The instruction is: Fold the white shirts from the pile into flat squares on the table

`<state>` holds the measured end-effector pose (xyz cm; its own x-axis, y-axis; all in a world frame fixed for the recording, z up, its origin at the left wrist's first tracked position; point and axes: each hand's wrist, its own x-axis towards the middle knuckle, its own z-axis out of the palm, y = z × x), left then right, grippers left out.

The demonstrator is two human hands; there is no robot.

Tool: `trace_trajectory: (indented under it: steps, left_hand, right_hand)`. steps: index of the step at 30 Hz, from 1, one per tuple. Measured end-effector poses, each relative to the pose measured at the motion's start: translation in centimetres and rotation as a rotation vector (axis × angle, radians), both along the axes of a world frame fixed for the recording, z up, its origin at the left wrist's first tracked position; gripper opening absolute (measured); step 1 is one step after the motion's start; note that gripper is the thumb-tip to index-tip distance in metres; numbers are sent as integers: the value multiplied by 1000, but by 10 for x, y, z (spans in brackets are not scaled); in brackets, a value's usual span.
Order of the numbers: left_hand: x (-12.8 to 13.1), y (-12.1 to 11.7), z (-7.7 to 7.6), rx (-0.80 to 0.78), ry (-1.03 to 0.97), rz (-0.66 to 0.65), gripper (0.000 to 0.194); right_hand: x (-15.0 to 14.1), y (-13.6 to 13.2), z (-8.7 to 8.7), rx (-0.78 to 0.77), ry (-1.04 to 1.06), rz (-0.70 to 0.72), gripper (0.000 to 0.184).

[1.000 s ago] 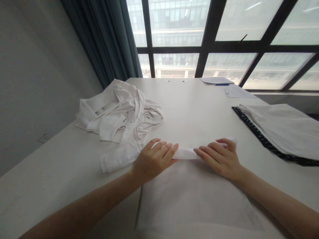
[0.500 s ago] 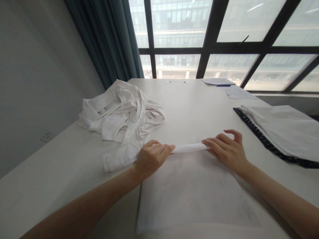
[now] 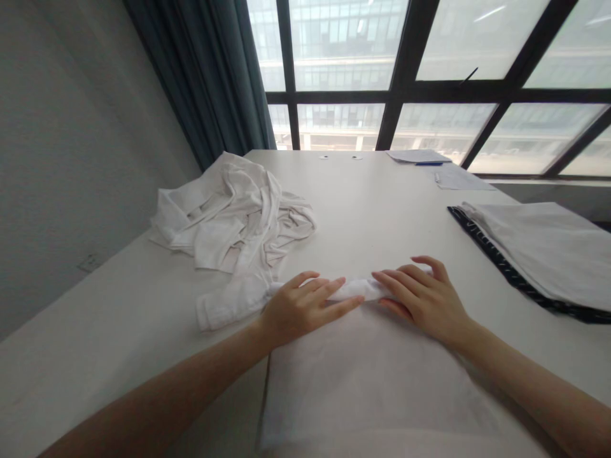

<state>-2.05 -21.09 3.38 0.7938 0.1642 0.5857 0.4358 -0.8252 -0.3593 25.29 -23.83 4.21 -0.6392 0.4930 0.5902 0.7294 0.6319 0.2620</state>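
A flat white cloth point(image 3: 372, 375) lies on the white table point(image 3: 372, 210) in front of me, its far edge turned into a narrow roll point(image 3: 359, 289). My left hand point(image 3: 300, 308) lies on the left part of that roll with its fingers stretched out flat. My right hand point(image 3: 422, 299) rests on the right part of the roll, fingers extended and pressing down. The fingertips of the two hands nearly meet over the middle of the roll.
A crumpled heap of white garments point(image 3: 229, 222) lies at the left, one sleeve reaching toward my left hand. A folded stack of pale cloth over dark patterned fabric point(image 3: 539, 254) sits at the right. Papers and a blue pen point(image 3: 427, 163) lie near the window.
Both hands have flattened onto the roll and moved toward each other; half a second ago the left was curled on the edge. The roll looks slightly thicker and nearer.
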Motion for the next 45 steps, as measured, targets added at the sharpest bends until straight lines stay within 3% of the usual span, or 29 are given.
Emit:
trace_trajectory:
  steps: [10,21,29,34,39,45]
  left_hand:
    - [-1,3,-3,-61,-30,18,34]
    - [-1,3,-2,-85,-9,44,34]
    - [1,2,1,-98,82,9,33]
    - [0,2,1,-113,119,4,33]
    - [0,2,0,-100,138,-26,34]
    - [2,2,-1,-126,123,-14,36]
  right_hand:
    - [15,12,1,69,9,-90,14]
    - [16,6,-2,109,36,-29,4]
    - [17,5,-4,130,25,-30,9]
    - [1,-1,3,98,-3,-96,16]
    - [-12,-6,4,30,3,-38,22]
    - [-10,-4,0,11,26,-15,14]
